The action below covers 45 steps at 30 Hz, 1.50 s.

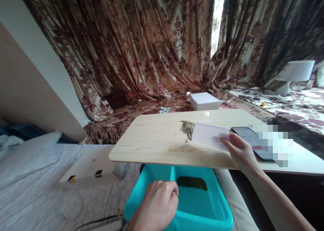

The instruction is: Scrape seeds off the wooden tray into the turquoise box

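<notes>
My right hand pinches a white card by its right end. The card's left edge touches a small heap of greenish dried grains on the pale wooden board. Below the board's front edge is a two-part turquoise bin. In its right compartment lies a dark green layer of small grains. My left hand is closed over the bin's middle divider, its fingers curled round it and partly hidden. Much of the left compartment is covered by that hand.
A phone lies on the board beside my right wrist. Behind the board stands a white box, with a crumpled cloth left of it. Another white box rests on the bed, and a lamp stands far right.
</notes>
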Tool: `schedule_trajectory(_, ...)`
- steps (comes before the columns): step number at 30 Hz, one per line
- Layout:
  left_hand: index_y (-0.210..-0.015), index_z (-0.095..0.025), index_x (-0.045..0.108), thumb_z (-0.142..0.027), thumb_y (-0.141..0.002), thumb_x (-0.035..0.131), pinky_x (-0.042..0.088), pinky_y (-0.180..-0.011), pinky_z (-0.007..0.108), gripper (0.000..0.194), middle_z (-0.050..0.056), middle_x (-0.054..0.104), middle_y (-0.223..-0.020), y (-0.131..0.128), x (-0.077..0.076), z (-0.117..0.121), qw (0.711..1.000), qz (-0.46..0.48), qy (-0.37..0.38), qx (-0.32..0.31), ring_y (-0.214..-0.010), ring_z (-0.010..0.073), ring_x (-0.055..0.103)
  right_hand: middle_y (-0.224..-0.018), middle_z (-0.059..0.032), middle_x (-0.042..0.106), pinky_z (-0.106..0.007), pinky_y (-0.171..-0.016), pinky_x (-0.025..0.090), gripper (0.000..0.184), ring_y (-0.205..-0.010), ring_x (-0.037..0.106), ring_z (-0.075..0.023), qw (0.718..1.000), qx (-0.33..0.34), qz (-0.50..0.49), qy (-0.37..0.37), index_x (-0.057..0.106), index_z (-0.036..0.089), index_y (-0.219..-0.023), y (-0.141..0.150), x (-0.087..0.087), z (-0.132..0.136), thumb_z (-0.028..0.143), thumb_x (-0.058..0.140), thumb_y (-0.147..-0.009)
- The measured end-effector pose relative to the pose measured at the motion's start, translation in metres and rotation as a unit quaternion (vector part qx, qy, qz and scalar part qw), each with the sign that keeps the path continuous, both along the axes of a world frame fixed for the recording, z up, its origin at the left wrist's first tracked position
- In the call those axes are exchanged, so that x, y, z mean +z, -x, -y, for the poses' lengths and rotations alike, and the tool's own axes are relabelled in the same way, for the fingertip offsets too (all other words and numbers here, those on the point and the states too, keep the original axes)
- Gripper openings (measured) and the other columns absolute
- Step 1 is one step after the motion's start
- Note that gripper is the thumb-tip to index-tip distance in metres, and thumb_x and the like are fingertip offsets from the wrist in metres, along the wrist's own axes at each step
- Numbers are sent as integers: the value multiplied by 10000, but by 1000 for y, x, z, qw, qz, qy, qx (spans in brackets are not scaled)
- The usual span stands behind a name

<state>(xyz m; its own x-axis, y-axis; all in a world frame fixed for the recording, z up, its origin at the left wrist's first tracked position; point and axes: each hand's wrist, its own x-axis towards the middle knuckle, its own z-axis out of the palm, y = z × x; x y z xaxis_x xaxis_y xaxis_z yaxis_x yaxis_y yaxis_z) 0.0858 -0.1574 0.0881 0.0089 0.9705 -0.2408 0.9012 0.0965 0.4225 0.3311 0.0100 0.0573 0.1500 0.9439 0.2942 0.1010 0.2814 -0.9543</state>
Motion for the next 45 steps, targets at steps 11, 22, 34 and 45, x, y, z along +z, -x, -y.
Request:
schedule_trajectory(11, -856, -263, 643, -181, -822, 362, 364, -807, 299, 295, 1, 673, -892, -1, -2, 1, 1000, 7, -5, -3, -903, 195, 576, -850, -48, 752, -350, -787, 525, 215, -841, 691, -254, 998, -2, 66, 20, 674, 218, -834, 3, 2, 3, 365, 660, -677)
schedule_trajectory(22, -851, -264, 638, -183, -825, 367, 368, -803, 300, 285, -4, 669, -892, 1, -7, -1, 1000, 5, -2, -4, -900, 194, 574, -834, -43, 740, -354, -806, 526, 212, -870, 683, -242, 998, 63, 7, 6, 637, 242, -829, 23, 1, -14, 374, 667, -665)
schedule_trajectory(34, -853, -262, 634, -186, -828, 372, 363, -802, 298, 274, -3, 667, -887, 2, -6, 0, 1000, 6, -2, 0, -897, 193, 570, -906, -76, 751, -356, -804, 514, 230, -883, 681, -264, 996, 32, 78, 25, 676, 194, -841, 6, 9, 8, 365, 659, -687)
schedule_trajectory(45, -853, -265, 629, -189, -828, 368, 365, -811, 304, 272, -5, 662, -896, 2, -6, 0, 1000, 5, -1, 2, -909, 195, 568, -847, -46, 751, -341, -805, 520, 167, -884, 686, -256, 997, 39, 56, 36, 667, 227, -806, 16, 10, 5, 327, 651, -674)
